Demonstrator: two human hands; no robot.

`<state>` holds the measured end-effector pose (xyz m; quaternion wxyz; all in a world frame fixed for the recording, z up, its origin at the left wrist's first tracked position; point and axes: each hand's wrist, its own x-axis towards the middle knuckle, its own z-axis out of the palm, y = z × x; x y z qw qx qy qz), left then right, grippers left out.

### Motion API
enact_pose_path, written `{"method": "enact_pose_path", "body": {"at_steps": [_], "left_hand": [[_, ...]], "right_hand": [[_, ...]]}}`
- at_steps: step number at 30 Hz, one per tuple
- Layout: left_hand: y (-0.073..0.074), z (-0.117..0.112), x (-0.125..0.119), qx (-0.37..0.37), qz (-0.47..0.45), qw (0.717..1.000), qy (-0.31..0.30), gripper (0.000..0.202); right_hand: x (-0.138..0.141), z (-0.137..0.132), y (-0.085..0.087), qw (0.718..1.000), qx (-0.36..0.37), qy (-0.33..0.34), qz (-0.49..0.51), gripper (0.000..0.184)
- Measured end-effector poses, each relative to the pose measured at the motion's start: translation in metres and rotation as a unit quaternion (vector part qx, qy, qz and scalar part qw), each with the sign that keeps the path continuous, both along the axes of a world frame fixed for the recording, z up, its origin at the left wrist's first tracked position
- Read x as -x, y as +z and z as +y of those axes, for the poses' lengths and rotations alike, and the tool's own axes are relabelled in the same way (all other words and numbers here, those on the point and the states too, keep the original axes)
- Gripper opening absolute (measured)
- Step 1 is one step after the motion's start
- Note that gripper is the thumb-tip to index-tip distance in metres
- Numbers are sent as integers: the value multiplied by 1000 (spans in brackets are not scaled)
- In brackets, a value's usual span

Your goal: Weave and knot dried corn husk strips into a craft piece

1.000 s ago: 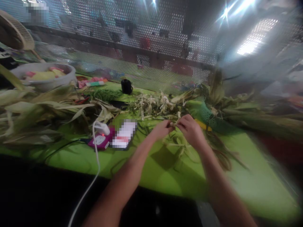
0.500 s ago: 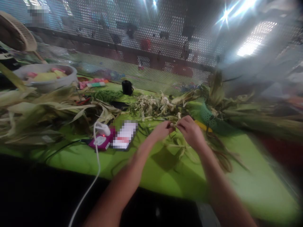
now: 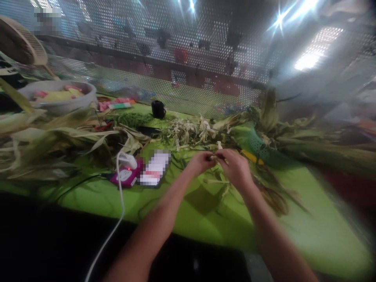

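Observation:
My left hand (image 3: 201, 163) and my right hand (image 3: 237, 166) meet above the green table, fingers pinched together. Between their fingertips is a small pale piece of corn husk (image 3: 219, 145), its upper end poking up by the right index finger. The fingers hide most of it. Just beyond lies a pile of similar tied husk pieces (image 3: 188, 131). Loose pale green husk strips (image 3: 217, 181) lie on the table below my right hand.
Left of my hands are a phone (image 3: 155, 168) and a magenta box (image 3: 127, 176) with a white plug and cable. Dried husks (image 3: 58, 141) heap at far left, near a white tub (image 3: 85, 98). A black mug (image 3: 158, 109) stands behind; a green basket (image 3: 255, 143) is at right.
My right hand has turned slightly and dropped a little, with its fingers closer to the left hand's. The husk piece's upper end has shifted slightly left. Both hands stay pinched.

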<state>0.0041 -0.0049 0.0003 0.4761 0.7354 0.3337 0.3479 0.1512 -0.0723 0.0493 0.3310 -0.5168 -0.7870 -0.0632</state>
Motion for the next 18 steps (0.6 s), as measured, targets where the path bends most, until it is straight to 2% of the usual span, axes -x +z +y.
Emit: {"method": "enact_pose_path", "body": {"at_steps": [3, 5, 11, 15, 18], "left_hand": [[0, 0, -1, -7, -22, 1000, 7, 14], [-1, 1, -2, 14, -48, 999, 9, 13], [-3, 1, -6, 137, -120, 983, 3, 25], [0, -2, -7, 163, -184, 969, 3, 33], [7, -4, -5, 168, -188, 968, 17, 31]], "right_hand": [[1, -1, -1, 998, -33, 9, -58, 21], [3, -2, 0, 998, -28, 23, -59, 25], [8, -3, 3, 997, 30, 25, 65, 27], [7, 2, 1, 983, 6, 49, 178, 22], [3, 5, 0, 977, -21, 12, 213, 21]]}}
